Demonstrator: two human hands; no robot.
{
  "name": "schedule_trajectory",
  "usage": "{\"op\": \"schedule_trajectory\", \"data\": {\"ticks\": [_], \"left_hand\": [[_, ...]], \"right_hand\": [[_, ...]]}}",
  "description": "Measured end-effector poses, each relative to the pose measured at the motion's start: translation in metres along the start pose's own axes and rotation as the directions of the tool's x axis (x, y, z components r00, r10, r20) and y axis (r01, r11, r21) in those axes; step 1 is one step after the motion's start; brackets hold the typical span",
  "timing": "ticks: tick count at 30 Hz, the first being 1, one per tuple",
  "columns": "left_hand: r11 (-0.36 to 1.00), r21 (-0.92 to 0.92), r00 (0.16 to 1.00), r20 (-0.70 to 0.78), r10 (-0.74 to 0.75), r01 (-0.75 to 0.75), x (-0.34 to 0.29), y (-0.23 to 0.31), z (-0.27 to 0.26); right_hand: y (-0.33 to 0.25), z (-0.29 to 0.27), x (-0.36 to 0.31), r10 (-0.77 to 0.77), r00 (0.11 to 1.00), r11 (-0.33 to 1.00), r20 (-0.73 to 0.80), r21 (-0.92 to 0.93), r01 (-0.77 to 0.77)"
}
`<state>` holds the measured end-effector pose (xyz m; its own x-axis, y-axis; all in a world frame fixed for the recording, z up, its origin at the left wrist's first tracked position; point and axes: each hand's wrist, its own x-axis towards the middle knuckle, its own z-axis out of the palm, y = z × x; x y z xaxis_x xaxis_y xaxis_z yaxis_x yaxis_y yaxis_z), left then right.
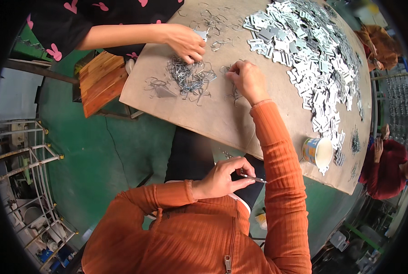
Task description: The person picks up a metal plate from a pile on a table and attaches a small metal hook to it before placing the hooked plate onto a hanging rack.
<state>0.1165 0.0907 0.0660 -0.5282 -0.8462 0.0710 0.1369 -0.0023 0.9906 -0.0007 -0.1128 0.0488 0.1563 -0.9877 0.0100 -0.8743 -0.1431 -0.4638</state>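
Observation:
In front of my body, above my lap, my left hand [224,178] pinches a small flat metal plate [253,178], seen nearly edge-on. My right hand [248,81] reaches out over the table with its fingers closed together at a few loose bent wires [234,95]. Whatever is between those fingertips is too small to make out. To the left of it lies a tangled heap of bent wire pieces [190,77]. Another person's hand [185,42] works over that heap, beside a small metal plate [201,34].
A big pile of flat metal plates [304,50] spreads over the far right of the brown tabletop [167,112]. A paper tub [318,152] stands near the right edge. A wooden stool [104,82] is at the left. Other people [386,169] sit across on the right.

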Motion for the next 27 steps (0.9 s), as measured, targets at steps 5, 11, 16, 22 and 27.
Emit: {"op": "schedule_trajectory", "data": {"ticks": [5, 11, 16, 22, 27], "left_hand": [[1.000, -0.016, 1.000, -0.006, -0.017, 0.017, -0.001, 0.002, -0.004], [0.996, 0.060, 0.996, -0.051, 0.072, -0.069, 0.002, 0.008, -0.004], [0.993, 0.102, 0.995, -0.079, 0.066, -0.057, 0.001, 0.006, 0.001], [0.979, 0.176, 0.988, -0.096, 0.124, -0.106, 0.003, 0.012, 0.007], [0.945, 0.262, 0.971, -0.081, 0.224, -0.196, 0.004, 0.013, 0.016]], "right_hand": [[-0.002, 0.012, -0.013, -0.093, 0.996, 0.989, -0.005, -0.119, 0.092], [0.044, -0.024, -0.072, 0.128, 0.985, 0.760, 0.118, 0.626, -0.174], [0.037, -0.059, -0.149, 0.330, 0.932, 0.306, 0.151, 0.917, -0.257], [-0.020, -0.099, -0.232, 0.430, 0.898, 0.169, 0.090, 0.969, -0.178], [-0.036, -0.097, -0.253, 0.488, 0.869, 0.156, 0.084, 0.971, -0.182]]}}
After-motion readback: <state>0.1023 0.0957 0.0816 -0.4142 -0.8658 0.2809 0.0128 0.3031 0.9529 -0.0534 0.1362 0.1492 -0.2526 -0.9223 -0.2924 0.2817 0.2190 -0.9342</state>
